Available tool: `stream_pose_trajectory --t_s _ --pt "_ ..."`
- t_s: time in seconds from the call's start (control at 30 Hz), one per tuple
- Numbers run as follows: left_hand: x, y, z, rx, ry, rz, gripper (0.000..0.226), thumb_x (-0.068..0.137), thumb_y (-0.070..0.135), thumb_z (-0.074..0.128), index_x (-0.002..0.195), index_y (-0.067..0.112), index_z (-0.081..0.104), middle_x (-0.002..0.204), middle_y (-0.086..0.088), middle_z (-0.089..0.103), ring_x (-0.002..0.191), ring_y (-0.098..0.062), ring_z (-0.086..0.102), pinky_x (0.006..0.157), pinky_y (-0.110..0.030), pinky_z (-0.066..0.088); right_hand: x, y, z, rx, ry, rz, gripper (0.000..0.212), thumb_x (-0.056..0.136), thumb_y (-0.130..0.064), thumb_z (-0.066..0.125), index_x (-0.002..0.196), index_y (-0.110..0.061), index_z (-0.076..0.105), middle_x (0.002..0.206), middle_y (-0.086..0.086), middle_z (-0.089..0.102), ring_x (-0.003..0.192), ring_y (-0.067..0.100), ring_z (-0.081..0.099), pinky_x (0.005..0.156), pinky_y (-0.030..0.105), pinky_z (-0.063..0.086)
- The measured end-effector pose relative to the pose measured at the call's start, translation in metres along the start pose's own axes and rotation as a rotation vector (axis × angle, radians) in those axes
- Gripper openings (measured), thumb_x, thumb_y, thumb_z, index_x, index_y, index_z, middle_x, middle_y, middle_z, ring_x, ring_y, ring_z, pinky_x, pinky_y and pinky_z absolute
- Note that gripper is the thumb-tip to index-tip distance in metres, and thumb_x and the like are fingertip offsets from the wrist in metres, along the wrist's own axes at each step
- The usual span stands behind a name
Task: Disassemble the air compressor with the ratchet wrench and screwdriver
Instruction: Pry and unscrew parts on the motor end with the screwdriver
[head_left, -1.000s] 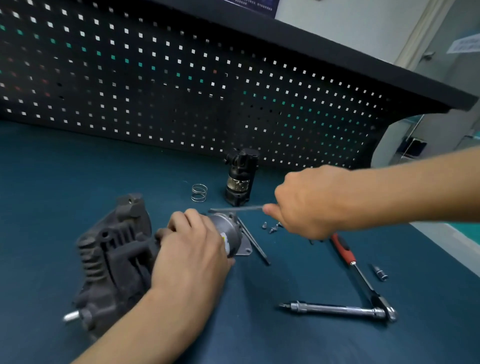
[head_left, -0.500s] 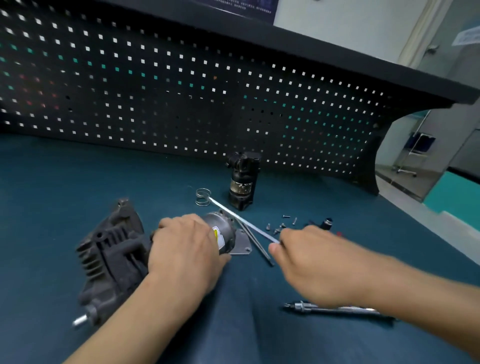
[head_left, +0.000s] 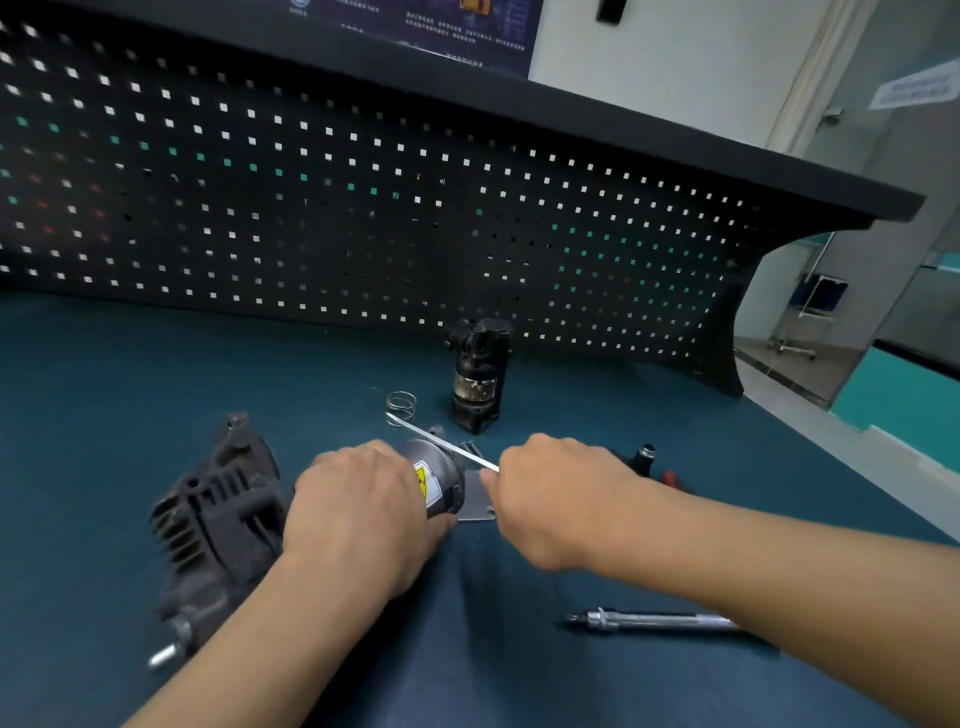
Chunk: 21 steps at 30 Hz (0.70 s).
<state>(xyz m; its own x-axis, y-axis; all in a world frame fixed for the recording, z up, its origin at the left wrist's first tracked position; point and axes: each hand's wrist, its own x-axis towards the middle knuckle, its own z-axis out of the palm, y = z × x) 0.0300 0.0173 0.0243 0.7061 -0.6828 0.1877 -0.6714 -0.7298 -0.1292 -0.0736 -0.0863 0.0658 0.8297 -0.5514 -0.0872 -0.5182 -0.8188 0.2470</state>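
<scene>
A workshop is indicated: a bench top (head_left: 156, 364) covered in a dark teal mat is backed along its far edge by a black perforated tool panel (head_left: 363, 218), with a shelf (head_left: 571, 119) fixed over it. A ratchet wrench (head_left: 654, 619) is laid toward the front edge, and a loose spring (head_left: 402, 404) and a grimy black machine part (head_left: 478, 374) are set near the far edge.

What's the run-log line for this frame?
left grip: holds motor can | right grip: pinches long bolt | ratchet extension bar: lying on mat
</scene>
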Motion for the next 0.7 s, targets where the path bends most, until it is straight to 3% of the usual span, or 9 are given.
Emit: stream_pose_trajectory --t_s 0.1,0.17,0.33,0.47,0.53,0.63,0.7 --pt "0.001 -0.002 0.000 -0.030 0.000 -0.005 0.077 0.078 0.084 0.048 0.112 0.016 0.049 0.102 0.003 0.061 0.090 -0.017 0.060 0.064 -0.028 0.038 0.011 0.002 0.002 0.067 0.011 0.025 0.040 0.106 -0.044 0.030 0.073 -0.021 0.032 0.076 0.001 0.036 0.083 0.032 0.045 0.070 0.039 0.038" --pt "0.000 -0.002 0.000 -0.022 0.006 -0.009 0.078 0.077 0.085 0.049 0.112 0.016 0.049 0.097 0.004 0.058 0.086 -0.017 0.058 0.064 -0.027 0.037 0.018 0.003 0.004 0.074 0.019 0.024 0.043 0.106 -0.044 0.030 0.068 -0.025 0.024 0.073 -0.001 0.030 0.081 0.031 0.042 0.069 0.040 0.038" --pt "0.000 -0.001 0.000 -0.018 -0.002 -0.005 0.077 0.078 0.085 0.047 0.111 0.016 0.048 0.084 0.003 0.042 0.076 -0.018 0.044 0.062 -0.028 0.034 0.024 0.001 0.002 0.028 0.032 -0.019 0.043 0.107 -0.040 0.030 0.069 -0.022 0.023 0.072 0.000 0.030 0.083 0.033 0.046 0.069 0.040 0.038" --pt "-0.002 0.001 0.000 -0.013 0.011 0.005 0.078 0.078 0.086 0.045 0.111 0.015 0.048 0.086 0.002 0.045 0.076 -0.018 0.041 0.062 -0.028 0.033 0.004 0.006 -0.007 -0.046 -0.024 -0.069 0.035 0.106 -0.037 0.031 0.076 -0.020 0.039 0.073 0.000 0.031 0.069 0.027 0.041 0.062 0.036 0.036" --pt "-0.002 0.000 0.001 -0.019 0.010 0.005 0.079 0.079 0.086 0.045 0.110 0.014 0.048 0.086 0.001 0.045 0.076 -0.019 0.041 0.061 -0.029 0.034 -0.017 0.019 -0.017 -0.066 -0.091 -0.100 0.035 0.105 -0.034 0.031 0.073 -0.020 0.035 0.075 0.002 0.038 0.064 0.023 0.040 0.056 0.037 0.038" --pt "-0.001 -0.001 0.002 -0.022 0.006 -0.003 0.079 0.080 0.085 0.045 0.112 0.013 0.047 0.095 0.000 0.056 0.076 -0.020 0.042 0.061 -0.029 0.034 -0.048 0.042 -0.036 -0.071 -0.179 -0.047 0.038 0.107 -0.040 0.027 0.077 -0.020 0.039 0.078 0.000 0.046 0.068 0.016 0.044 0.061 0.037 0.042" --pt "-0.002 0.002 0.001 -0.005 0.009 0.002 0.079 0.080 0.085 0.045 0.112 0.013 0.047 0.093 0.000 0.053 0.076 -0.019 0.041 0.061 -0.029 0.035 -0.062 0.050 -0.038 -0.088 -0.197 -0.025 0.041 0.107 -0.044 0.023 0.077 -0.022 0.040 0.078 -0.002 0.045 0.067 0.015 0.044 0.067 0.038 0.044"
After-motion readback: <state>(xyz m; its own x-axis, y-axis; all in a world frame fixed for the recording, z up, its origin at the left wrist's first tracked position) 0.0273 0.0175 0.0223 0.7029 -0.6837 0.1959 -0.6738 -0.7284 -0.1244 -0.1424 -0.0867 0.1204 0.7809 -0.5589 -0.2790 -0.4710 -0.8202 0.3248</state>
